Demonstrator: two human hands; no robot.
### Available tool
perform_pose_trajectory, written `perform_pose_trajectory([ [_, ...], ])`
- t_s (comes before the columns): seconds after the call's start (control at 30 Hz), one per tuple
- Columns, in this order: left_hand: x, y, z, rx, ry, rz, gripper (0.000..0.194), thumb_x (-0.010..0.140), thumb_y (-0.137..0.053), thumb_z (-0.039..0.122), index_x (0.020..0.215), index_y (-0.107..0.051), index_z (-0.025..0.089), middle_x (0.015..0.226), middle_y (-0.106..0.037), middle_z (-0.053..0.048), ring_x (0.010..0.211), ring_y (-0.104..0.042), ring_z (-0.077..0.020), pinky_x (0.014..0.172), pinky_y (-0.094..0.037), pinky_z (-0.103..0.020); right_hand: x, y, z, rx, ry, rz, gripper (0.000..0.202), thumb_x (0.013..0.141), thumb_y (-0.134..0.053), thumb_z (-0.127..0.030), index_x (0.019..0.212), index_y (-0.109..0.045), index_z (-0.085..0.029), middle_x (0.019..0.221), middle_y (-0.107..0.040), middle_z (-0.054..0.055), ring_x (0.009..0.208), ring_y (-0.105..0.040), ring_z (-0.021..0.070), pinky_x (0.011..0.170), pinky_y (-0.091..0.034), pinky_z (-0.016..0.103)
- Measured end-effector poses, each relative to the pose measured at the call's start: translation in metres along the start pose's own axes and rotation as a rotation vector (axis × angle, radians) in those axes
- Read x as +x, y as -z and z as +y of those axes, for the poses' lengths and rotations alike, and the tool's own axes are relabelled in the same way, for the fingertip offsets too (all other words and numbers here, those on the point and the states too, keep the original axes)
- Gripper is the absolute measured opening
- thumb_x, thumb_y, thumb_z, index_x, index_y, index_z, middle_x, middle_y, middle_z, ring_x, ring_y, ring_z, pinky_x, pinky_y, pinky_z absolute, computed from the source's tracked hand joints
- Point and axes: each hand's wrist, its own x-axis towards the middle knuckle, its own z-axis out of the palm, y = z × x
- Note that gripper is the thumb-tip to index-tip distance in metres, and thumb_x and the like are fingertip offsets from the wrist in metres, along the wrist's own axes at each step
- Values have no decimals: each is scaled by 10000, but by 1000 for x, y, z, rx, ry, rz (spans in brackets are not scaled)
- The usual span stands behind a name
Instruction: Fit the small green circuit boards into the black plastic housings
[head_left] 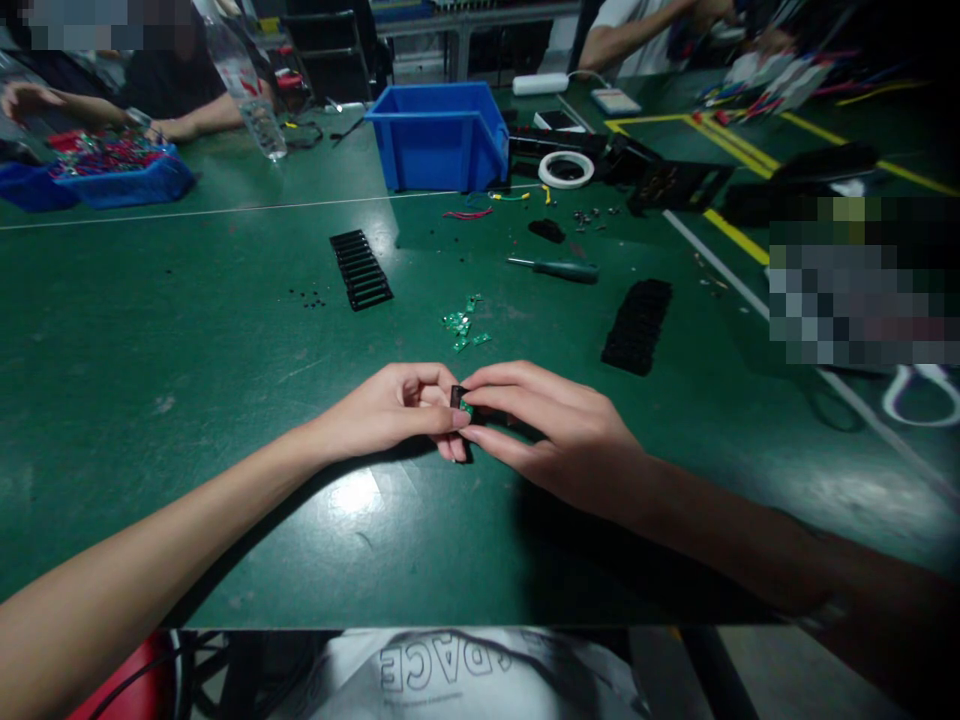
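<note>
Near the table's front, my left hand pinches a small black plastic piece between thumb and fingers. My right hand meets it from the other side, its fingertips closed on a small green circuit board against the black piece. Whether the board sits inside the piece I cannot tell, as fingers cover most of both. Just beyond my hands lies a loose pile of small green circuit boards. Farther left rests a row of black slotted parts; at the right is a dark stack of black parts.
A screwdriver lies past the boards, with scattered screws behind it. A blue bin and a white tape roll stand farther back. At the far left are a blue tray of wires and a plastic bottle. Other people sit across the table.
</note>
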Motion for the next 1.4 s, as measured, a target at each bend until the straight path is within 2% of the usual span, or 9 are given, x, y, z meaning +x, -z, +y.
perform_pose_trajectory([
  [0.83,0,3,-2,-24,-12,-12,220,919,-696,290,947,-564,116,794,-756,-95,740,-739,-163,712,-581,-254,0,0,1,42,-8,14,192,894,-700,-176,1079,-714,-124,1131,-725,122,1043,-702,184,926,-566,280],
  [1.4,-1,4,-1,-97,1,-28,174,918,-683,254,957,-576,123,803,-750,-90,763,-744,-181,729,-586,-275,1,2,-1,16,-14,37,167,901,-668,-175,1062,-705,-191,1100,-752,82,1027,-719,189,918,-587,308],
])
